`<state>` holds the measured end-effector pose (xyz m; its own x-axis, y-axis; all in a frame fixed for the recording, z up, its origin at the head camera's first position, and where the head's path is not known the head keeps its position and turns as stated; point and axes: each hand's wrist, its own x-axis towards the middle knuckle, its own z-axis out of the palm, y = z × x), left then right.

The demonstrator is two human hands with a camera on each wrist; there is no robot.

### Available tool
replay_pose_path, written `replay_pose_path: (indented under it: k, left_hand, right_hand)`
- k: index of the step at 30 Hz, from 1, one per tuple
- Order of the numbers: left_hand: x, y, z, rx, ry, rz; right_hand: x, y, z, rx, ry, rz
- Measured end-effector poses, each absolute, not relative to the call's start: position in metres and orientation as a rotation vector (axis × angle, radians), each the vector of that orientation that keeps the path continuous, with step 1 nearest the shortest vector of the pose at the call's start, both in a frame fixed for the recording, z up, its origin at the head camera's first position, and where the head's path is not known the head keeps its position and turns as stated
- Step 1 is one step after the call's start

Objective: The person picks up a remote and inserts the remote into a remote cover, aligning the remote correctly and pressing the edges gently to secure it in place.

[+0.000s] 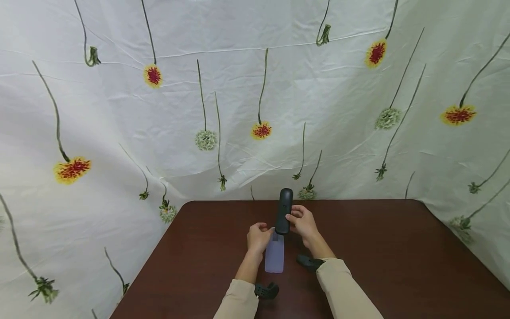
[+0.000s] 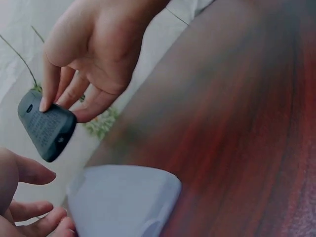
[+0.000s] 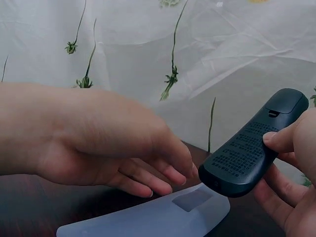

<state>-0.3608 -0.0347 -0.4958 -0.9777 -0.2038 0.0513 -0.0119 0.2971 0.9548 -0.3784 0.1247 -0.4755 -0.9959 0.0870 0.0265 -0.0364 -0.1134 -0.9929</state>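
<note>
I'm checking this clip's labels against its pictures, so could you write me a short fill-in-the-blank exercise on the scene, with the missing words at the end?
The dark remote is held in the person's ____ hand.
In the head view, the remote shows ____ up in the picture than the lilac case.
The white cloth behind the brown table is printed with stemmed ____.

Missing words: right; higher; flowers.

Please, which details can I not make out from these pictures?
- Dark remote: side opposite the printing, turned away in all views.
- Printing: too small to read, right wrist view.
- Pale cover: cut off by the bottom edge, left wrist view.
- Left hand: cut off by the left edge, left wrist view.
</note>
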Motion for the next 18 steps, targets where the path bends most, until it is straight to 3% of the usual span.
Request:
replay_pose_path:
  k: [18]
  left_hand:
    - [-0.36, -0.035, -0.505, 0.194, -2.536, -1.434]
  right_hand:
    - [-0.386, 0.108, -0.498, -0.18, -2.081, 2.127]
